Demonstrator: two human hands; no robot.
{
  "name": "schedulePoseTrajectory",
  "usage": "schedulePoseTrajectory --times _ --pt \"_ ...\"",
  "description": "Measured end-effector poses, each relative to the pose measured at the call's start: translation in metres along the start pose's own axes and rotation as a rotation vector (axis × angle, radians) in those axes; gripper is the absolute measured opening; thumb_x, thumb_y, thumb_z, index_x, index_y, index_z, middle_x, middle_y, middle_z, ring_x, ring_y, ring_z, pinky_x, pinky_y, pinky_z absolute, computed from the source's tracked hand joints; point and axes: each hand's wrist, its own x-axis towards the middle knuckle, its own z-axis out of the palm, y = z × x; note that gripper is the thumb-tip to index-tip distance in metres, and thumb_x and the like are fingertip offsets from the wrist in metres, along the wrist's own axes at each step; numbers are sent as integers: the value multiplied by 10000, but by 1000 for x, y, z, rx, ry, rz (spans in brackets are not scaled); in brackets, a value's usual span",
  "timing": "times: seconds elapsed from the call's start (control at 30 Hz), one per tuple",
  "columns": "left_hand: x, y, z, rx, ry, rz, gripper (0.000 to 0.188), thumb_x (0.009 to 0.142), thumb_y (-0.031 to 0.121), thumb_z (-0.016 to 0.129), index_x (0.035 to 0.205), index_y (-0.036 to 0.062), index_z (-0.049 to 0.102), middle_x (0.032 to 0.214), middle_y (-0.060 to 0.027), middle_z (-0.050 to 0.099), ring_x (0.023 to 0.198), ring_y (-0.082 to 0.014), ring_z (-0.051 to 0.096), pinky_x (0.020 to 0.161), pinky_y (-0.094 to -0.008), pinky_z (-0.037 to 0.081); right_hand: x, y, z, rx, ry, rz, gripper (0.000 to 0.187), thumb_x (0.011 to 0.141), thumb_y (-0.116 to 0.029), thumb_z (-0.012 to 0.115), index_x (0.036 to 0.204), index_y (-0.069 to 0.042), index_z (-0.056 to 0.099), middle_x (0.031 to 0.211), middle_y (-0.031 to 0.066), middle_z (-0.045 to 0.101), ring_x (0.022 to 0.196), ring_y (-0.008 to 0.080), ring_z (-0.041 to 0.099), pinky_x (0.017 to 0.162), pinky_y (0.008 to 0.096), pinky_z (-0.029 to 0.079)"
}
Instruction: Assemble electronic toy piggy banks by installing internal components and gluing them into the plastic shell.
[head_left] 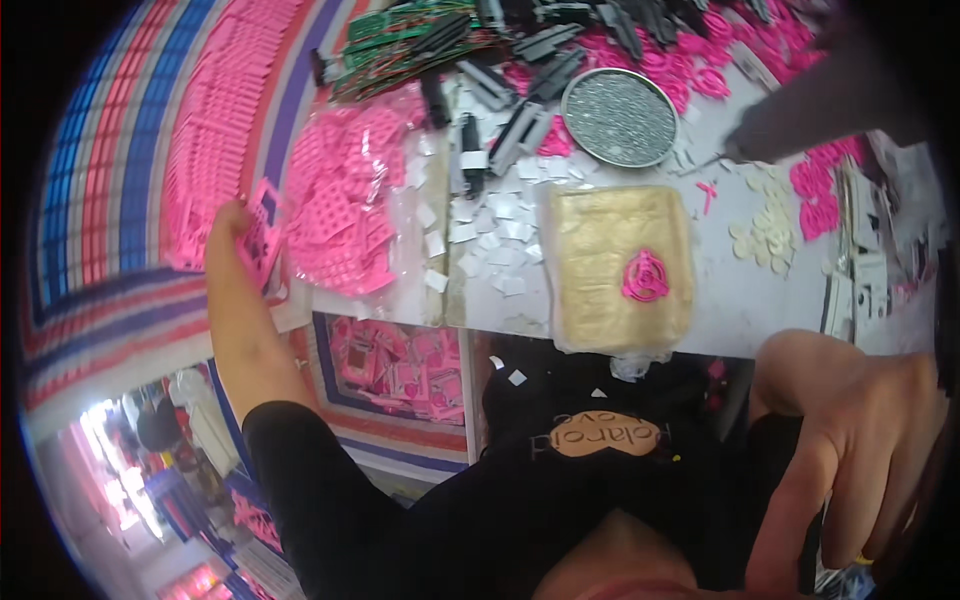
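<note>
At the left, my left arm stretches out over the striped cloth, and my left hand (pixel 234 216) is closed at the edge of a pink plastic panel (pixel 264 228) with cut-outs. Its fingertips are mostly hidden. Beside it runs a long row of pink plastic pieces (pixel 215 130) stacked close together. To the right of that hand lies a clear bag of pink perforated parts (pixel 345 195). My right hand (pixel 850 430) is raised large and close at the lower right, its fingers bent downward and apart. Nothing shows between them, though some tips are out of sight.
A tan wrapped block (pixel 615 300) bears a pink round part (pixel 645 275). Behind it stands a round tin of small metal bits (pixel 620 118). Green circuit boards (pixel 400 50), black parts (pixel 520 135), white squares (pixel 495 235) and cream discs (pixel 765 225) lie around. A dark tool (pixel 830 105) hangs at right.
</note>
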Motion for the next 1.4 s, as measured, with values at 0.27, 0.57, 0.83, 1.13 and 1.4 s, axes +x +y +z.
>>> schedulePoseTrajectory --times 0.27,0.57,0.83,1.13,1.4 --pt "-17 70 -25 -339 128 -34 351 903 247 595 1177 46 685 1035 -238 712 991 -372 701 865 -439 549 -8 -4 4 -97 77 24 144 873 -214 732 852 -75 699 692 -12 634 633 129 564 832 365 494" --pt "-108 39 -145 -1102 760 236 373 976 119 587 1333 15 562 1196 -124 649 1031 -206 640 886 -323 515 -19 -17 21 -216 84 34 142 883 -198 713 887 -57 723 741 -3 662 702 121 599 786 342 513" --pt "-234 226 -216 -1172 934 576 241 1010 156 594 1135 -50 593 963 -86 627 841 -161 618 728 -295 537 -84 -68 -15 -409 215 -36 154 891 -184 696 918 -40 744 784 6 688 763 113 631 745 321 530" --pt "-289 425 -158 -1852 608 752 453 933 349 668 1160 -21 540 1017 -81 557 843 -188 617 765 -323 568 -327 -140 -189 -1991 1583 923 326 825 -367 729 978 -81 760 828 94 741 792 213 702 729 356 526" --pt "-334 408 -121 -1947 291 782 452 932 402 625 1116 -1 531 1024 -62 548 918 -179 616 851 -362 545 -309 -119 -248 -1904 1270 1164 355 801 -277 698 1097 -82 718 999 133 739 938 306 698 817 420 547"
